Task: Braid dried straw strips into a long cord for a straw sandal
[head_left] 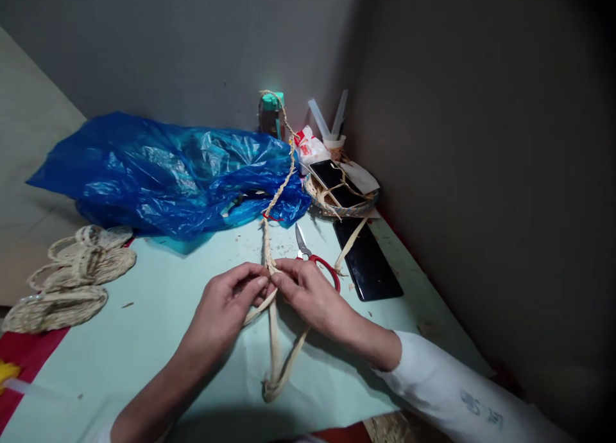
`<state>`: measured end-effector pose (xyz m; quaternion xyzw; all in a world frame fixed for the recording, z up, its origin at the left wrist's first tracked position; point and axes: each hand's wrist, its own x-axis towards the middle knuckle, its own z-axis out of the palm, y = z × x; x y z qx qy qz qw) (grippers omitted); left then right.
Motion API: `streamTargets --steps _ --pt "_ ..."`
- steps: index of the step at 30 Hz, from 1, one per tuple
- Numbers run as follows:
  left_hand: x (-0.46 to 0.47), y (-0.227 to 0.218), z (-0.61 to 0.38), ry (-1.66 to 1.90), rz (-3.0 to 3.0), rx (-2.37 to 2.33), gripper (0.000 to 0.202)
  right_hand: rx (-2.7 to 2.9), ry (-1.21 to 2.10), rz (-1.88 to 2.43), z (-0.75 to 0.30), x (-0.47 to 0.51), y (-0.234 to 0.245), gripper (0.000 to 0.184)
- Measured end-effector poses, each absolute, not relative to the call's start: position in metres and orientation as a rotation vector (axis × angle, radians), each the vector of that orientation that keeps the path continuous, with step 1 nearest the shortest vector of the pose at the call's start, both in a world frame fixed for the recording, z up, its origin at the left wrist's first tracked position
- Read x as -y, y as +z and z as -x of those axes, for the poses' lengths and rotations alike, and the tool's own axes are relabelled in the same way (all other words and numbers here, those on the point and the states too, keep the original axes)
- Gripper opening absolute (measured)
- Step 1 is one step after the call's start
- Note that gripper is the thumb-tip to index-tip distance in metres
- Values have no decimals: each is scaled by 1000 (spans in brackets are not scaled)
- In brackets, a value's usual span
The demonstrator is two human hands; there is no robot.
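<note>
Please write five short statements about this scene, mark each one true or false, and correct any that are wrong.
1. The left hand and the right hand meet at the braid. True.
2. The scissors lie inside the basket. False: the scissors lie on the table, next to the right hand.
3. A blue plastic bag lies beyond the hands. True.
4. The bottle has a yellow lid. False: the bottle has a green lid.
5. A black flat device lies on the table, right of the scissors. True.
</note>
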<state>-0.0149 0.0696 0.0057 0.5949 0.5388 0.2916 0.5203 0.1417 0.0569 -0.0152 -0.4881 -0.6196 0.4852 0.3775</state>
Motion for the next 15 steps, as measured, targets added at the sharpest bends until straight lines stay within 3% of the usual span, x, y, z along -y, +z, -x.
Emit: streamTargets --steps 5,15 --pt "-64 -1 11 705 -1319 -1211 25 1675 1177 1291 -140 -54 -18 17" --pt "-73 -12 8 801 -929 -1087 14 1698 1248 1218 -142 -54 -17 14"
